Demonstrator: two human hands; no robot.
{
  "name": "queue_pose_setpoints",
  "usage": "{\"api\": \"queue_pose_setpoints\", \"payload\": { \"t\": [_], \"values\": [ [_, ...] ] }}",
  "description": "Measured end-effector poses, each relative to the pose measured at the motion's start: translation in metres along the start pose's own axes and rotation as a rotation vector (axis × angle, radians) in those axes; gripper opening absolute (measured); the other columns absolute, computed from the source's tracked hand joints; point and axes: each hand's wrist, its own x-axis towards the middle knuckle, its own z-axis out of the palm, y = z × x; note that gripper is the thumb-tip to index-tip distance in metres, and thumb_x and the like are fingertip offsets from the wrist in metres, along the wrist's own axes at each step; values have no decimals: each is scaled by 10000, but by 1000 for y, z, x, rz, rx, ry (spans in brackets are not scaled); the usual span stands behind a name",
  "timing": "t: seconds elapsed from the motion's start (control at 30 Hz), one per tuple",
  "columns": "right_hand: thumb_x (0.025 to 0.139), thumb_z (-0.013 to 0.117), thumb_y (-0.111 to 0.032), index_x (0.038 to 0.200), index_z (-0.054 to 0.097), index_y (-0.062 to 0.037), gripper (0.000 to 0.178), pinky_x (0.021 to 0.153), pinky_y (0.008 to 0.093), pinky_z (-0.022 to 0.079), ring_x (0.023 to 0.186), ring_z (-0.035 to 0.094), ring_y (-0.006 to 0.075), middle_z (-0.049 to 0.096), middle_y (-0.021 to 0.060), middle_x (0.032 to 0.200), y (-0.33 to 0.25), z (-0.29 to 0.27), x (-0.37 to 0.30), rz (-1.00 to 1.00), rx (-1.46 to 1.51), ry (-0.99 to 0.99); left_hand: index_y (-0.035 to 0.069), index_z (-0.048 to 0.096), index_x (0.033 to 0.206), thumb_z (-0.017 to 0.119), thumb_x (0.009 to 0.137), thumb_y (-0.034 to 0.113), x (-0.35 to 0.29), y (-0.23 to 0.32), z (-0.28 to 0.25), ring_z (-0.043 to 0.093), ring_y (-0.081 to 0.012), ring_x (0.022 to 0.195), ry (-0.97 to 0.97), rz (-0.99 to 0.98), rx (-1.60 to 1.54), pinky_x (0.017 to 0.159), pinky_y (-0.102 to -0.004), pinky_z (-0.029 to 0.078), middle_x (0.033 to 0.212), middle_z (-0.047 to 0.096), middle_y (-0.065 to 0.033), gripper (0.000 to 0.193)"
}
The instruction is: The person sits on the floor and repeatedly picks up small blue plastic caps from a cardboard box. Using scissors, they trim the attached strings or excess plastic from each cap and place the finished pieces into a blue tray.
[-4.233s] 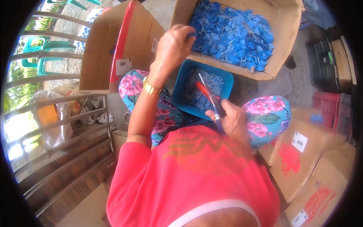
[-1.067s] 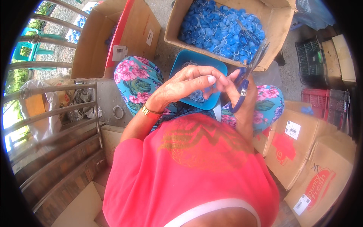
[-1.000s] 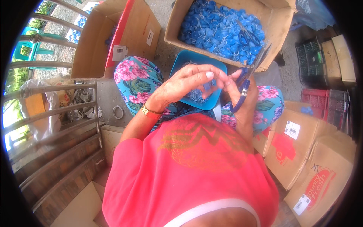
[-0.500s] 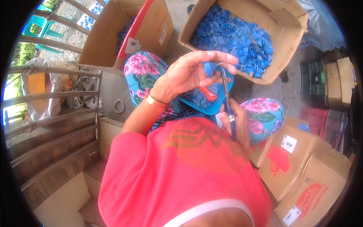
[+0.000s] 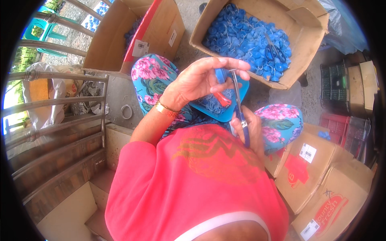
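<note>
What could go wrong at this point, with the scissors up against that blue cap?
1. The scissors in the right hand have their tip right beside the left hand fingers pinching the small blue cap; a slip might nick them.
2. The blue tray rests on the lap between the knees, so it may tip and spill its caps.

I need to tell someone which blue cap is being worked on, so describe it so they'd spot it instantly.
Start at the blue tray on the flowered lap, below the big cardboard box of blue caps. Just above it, the left hand pinches one blue cap. It alone is lifted, with the scissors' tip at it.
</note>
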Motion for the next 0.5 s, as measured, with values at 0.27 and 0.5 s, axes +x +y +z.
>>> {"api": "queue_pose_setpoints", "payload": {
  "t": [0.27,0.5],
  "values": [
    [810,703,-495,781,556,-23,495,444,291,395,474,501,113,517,37,555,-3,5,2,39,73,14,-117,484,1271,477,932,302,-3,-3,3,371,-70,478,41,-23,69,725,-226,449,1151,621,-204,539],
    [841,675,-486,773,569,-20,483,414,262,384,457,494,82,504,12,542,6,7,1,83,189,-24,-115,502,1256,477,936,308,-7,-11,-5,418,-81,548,84,-32,170,520,-199,360,1149,625,-201,532]
  ]
}}
